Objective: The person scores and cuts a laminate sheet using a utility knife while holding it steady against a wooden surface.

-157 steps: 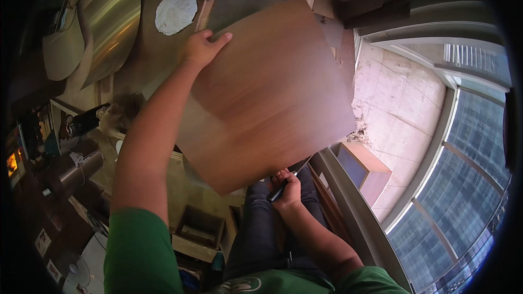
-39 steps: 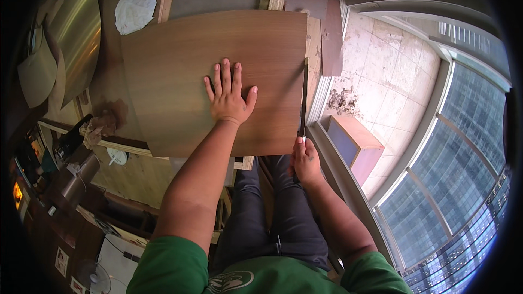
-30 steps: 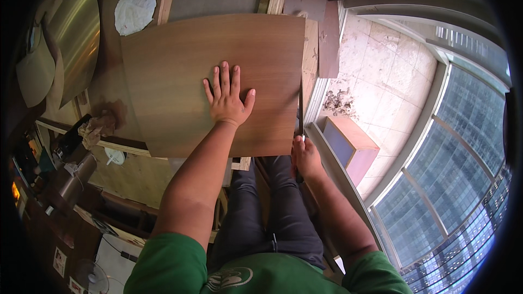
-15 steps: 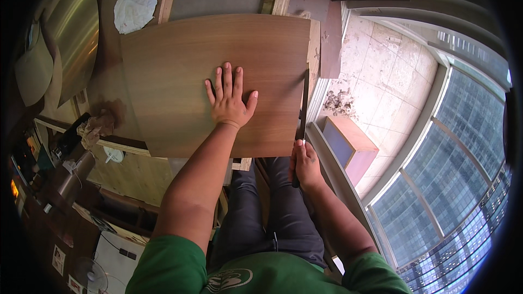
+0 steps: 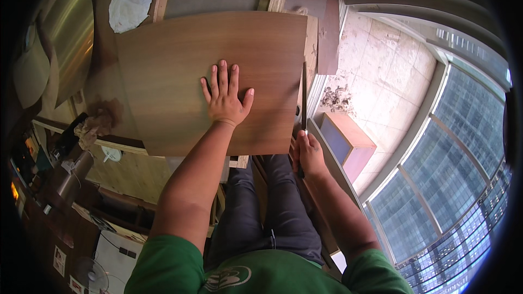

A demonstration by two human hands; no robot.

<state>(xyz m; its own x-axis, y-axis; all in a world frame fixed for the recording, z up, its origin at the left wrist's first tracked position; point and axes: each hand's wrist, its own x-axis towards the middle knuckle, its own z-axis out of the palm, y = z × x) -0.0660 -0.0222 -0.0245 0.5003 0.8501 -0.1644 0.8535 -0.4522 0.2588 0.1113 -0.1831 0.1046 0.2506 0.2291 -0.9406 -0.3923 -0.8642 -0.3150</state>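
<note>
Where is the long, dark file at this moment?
In the head view, the file is right of centre, held in the right hand and pointing up the picture, alongside the right edge of the brown wood-grain sheet.

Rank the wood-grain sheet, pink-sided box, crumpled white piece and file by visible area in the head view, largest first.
1. Wood-grain sheet
2. Pink-sided box
3. Crumpled white piece
4. File, thin, its handle mostly inside the right hand
</note>
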